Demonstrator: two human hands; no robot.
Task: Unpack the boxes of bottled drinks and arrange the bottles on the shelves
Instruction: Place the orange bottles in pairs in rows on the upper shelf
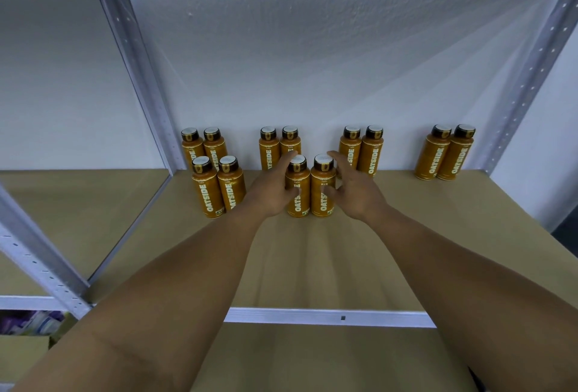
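Note:
Orange Oatside bottles with dark caps stand on the brown shelf board (312, 266). Two of them stand side by side in the front middle. My left hand (270, 190) grips the left bottle (298, 196), fingers behind it and thumb on its front. In the same way my right hand (355, 190) holds the right bottle (320, 185). Both bottles are upright with their bases on the board. Behind them a pair (269, 147) stands at the wall, partly hidden by my left hand.
A block of several bottles (215, 172) stands at the left, a pair (364, 149) right of middle, another pair (445, 152) far right. Grey metal uprights (137, 57) (528, 78) frame the bay. A cardboard box (22, 351) sits lower left.

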